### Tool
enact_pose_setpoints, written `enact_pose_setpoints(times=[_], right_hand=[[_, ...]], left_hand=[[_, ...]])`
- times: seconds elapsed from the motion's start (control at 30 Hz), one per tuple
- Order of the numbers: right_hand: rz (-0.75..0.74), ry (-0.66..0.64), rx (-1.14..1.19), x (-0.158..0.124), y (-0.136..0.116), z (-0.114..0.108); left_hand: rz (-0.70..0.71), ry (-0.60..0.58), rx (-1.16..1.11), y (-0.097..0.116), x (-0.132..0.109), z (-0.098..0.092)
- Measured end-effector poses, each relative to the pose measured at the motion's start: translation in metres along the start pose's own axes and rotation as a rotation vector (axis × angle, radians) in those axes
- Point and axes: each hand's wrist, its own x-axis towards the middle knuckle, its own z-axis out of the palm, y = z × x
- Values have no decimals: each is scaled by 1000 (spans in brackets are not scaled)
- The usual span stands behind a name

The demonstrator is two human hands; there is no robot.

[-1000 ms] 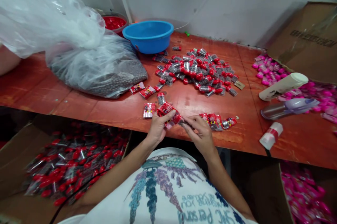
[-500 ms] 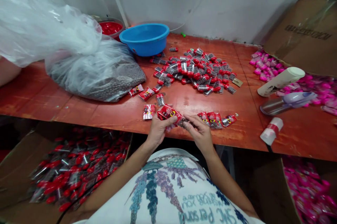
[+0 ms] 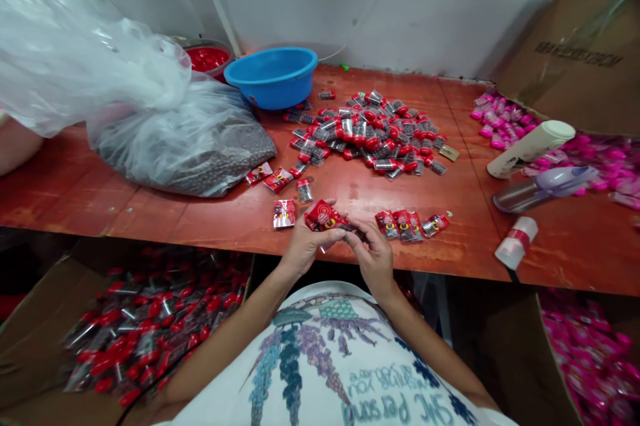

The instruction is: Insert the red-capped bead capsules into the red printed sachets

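Note:
In the head view, my left hand (image 3: 304, 245) is closed around a red printed plastic packet (image 3: 325, 216), thumb across its lower edge. My right hand (image 3: 374, 251) pinches the packet's right end, where something small and dark shows partly between the fingers; the fingers hide most of it. Both hands are over the table's front edge. Just left of them lies a small flat red packet (image 3: 284, 213), and behind it stands a clear little bottle (image 3: 304, 191) with dark contents. Several red packets (image 3: 407, 226) lie in a row to the right.
A big clear bag of dark beads (image 3: 185, 139) sits on the left beside a blue basin (image 3: 273, 79). Small red-capped bottles (image 3: 367, 136) are heaped behind my hands. At right are a white tumbler (image 3: 530, 149), a purple-lidded bottle (image 3: 545, 187) and a roll (image 3: 517, 243). Cartons (image 3: 30, 299) stand below.
The red packet has turned slightly in my hands and moved a little right. My right fingers have drawn in closer to my left thumb. The view has shifted slightly.

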Motion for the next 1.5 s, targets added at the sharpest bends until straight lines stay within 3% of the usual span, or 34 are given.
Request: enact_pose_setpoints(times=[0.17,0.37,0.53,0.67,0.83,0.9,1.0,1.1,1.17,1.27,1.3,1.4,1.5], right_hand=[[161,41,204,4,9,7],[85,-210,89,12,8,-8],[159,-147,128,14,22,-14],[163,-150,103,12,30,-17],[177,-53,37,10,33,-20],[180,-7,31,12,40,-30],[184,175,-104,17,56,-67],[198,343,-426,23,67,-111],[161,389,-674,25,65,-125],[10,371,-783,25,50,-103],[-31,299,-721,24,44,-85],[-33,-83,-404,21,30,-26],[-43,-189,-242,24,27,17]], left_hand=[[72,96,7,-4,5,-1],[5,221,13,1,11,-9],[-127,125,47,-11,8,-1],[-110,93,7,-22,8,4],[-183,54,-29,-29,13,8],[-254,37,-91,-28,15,6],[-333,47,-159,-24,18,-2],[-310,103,-164,-21,19,-12],[-273,146,-160,-21,18,-15],[-220,189,-158,-23,17,-12],[-205,192,-160,-24,17,-11],[-135,201,-163,-26,17,-13],[-11,247,-138,-23,17,-25]])
